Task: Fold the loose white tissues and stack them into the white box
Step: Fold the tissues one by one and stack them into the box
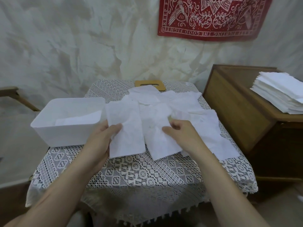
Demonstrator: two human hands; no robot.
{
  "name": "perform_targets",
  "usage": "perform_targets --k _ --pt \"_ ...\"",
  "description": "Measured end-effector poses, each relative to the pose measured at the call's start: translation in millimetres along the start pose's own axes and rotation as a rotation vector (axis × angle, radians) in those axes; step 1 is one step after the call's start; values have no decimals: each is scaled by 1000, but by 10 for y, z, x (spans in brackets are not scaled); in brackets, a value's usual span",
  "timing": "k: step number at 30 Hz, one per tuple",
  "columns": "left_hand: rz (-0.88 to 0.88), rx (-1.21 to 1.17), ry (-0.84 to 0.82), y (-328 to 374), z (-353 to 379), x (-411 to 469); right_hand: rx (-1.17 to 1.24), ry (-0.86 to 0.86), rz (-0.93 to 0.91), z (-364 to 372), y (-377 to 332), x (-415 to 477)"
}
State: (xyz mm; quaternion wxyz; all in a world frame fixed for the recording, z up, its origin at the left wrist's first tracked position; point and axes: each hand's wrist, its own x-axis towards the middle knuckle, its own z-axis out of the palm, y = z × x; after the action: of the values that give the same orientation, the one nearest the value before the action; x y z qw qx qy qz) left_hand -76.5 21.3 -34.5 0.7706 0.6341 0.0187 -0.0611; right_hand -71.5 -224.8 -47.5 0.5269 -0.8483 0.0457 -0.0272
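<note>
Dim, flat indoor light; soft wide-angle frame.
No hard shadows or glare. White tissues [127, 115] wash out pale, creases barely readable. Lace cloth [139, 174] pattern stays fairly crisp mid-frame. Edges bow: wooden cabinet [229, 112] and red wall hanging [213, 18] curve; corners smear.

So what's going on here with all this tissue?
A person is folding tissues at a lace-covered table. Their left grip pinches a folded tissue by its edge, right beside the box, which already holds some tissue. Their right grip pinches a second tissue from the loose pile. A stack sits on the cabinet at the right.
</note>
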Motion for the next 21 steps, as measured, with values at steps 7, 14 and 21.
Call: perform_targets --k 7,14,21 --pt "-38 1 12 -35 44 27 53 -221 51 -162 -70 -215" --pt "-54 -9 -4 -97 101 28 -132 73 -13 -103 57 -85" --pt "-37 11 -18 -101 129 17 436 69 -111 -331 -217 -257"
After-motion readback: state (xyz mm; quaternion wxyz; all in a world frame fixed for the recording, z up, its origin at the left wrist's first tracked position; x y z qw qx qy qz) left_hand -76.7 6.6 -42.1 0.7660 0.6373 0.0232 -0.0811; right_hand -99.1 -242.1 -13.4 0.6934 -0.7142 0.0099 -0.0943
